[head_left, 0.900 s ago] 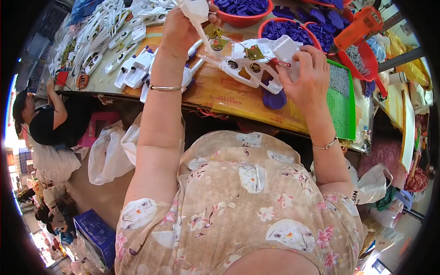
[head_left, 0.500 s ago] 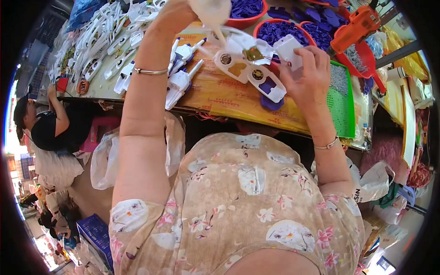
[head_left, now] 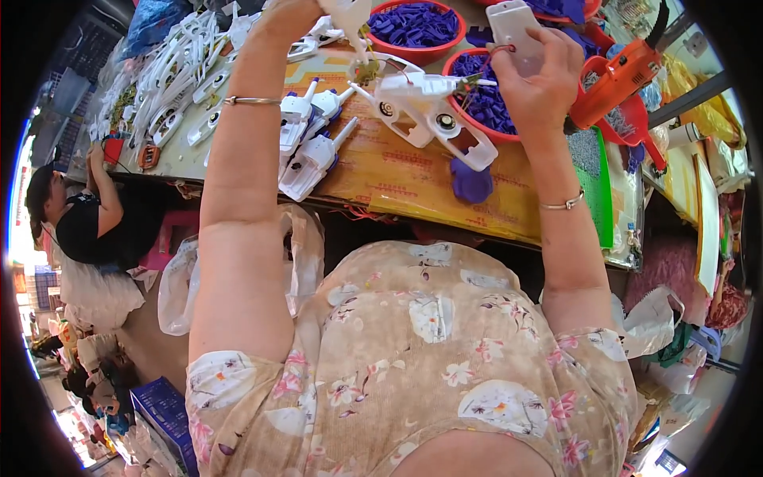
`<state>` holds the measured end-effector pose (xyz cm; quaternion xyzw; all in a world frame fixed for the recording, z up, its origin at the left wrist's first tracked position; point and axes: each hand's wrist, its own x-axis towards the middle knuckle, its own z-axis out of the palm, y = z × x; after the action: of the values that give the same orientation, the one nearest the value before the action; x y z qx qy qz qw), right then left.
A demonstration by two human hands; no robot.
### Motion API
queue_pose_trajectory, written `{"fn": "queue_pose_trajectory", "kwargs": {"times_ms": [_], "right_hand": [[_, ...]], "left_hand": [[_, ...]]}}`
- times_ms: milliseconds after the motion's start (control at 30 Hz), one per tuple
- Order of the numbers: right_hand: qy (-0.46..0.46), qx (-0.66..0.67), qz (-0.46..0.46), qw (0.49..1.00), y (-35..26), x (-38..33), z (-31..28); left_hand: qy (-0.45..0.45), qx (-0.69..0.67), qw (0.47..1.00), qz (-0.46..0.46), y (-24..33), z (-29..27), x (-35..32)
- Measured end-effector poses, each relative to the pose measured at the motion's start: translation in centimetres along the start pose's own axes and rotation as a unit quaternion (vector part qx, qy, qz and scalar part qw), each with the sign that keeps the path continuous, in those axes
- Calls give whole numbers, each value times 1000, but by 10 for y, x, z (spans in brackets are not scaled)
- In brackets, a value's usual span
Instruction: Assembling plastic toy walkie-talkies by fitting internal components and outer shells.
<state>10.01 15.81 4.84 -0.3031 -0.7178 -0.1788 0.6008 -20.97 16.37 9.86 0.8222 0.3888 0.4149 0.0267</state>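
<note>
My left hand (head_left: 296, 11), partly cut off by the upper edge, is closed on a white plastic shell (head_left: 350, 17). On the right, my right hand (head_left: 550, 79) grips a white rectangular casing (head_left: 517, 28), its fingers wrapped round the lower end, with a thin dark red wire beside the thumb. Between the hands are white plastic frames (head_left: 421, 86) with round metallic discs and thin wires, partly over a red basket. Below them, a purple plastic piece (head_left: 472, 181) lies by the table's near edge. Left of the frames rest several white pointed toy bodies (head_left: 306, 167) with purple parts.
Red baskets (head_left: 413, 58) of purple parts stand at the back. At the right hangs an orange power screwdriver (head_left: 620, 83), over a red scoop of small metal pieces and a green tray (head_left: 602, 195). White parts (head_left: 171, 79) are heaped at the left, near another person (head_left: 87, 215).
My right hand has risen with the casing, and my left hand has shifted slightly left with the shell. The white frames have tilted. The orange power screwdriver sits farther right.
</note>
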Motion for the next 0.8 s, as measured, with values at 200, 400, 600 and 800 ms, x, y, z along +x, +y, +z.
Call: {"fn": "queue_pose_trajectory", "kwargs": {"times_ms": [200, 400, 600, 800], "right_hand": [[-51, 80, 44, 994, -32, -11, -36], [-123, 65, 96, 986, -41, -25, -63], [-196, 163, 222, 941, -54, -27, -80], [-229, 461, 403, 757, -56, -25, -82]], "left_hand": [[-36, 91, 947, -307, -15, 52, -22], [141, 32, 962, -232, 126, 92, -77], [18, -341, 850, -401, 189, 127, -142], [116, -209, 918, -315, 167, 115, -120]]}}
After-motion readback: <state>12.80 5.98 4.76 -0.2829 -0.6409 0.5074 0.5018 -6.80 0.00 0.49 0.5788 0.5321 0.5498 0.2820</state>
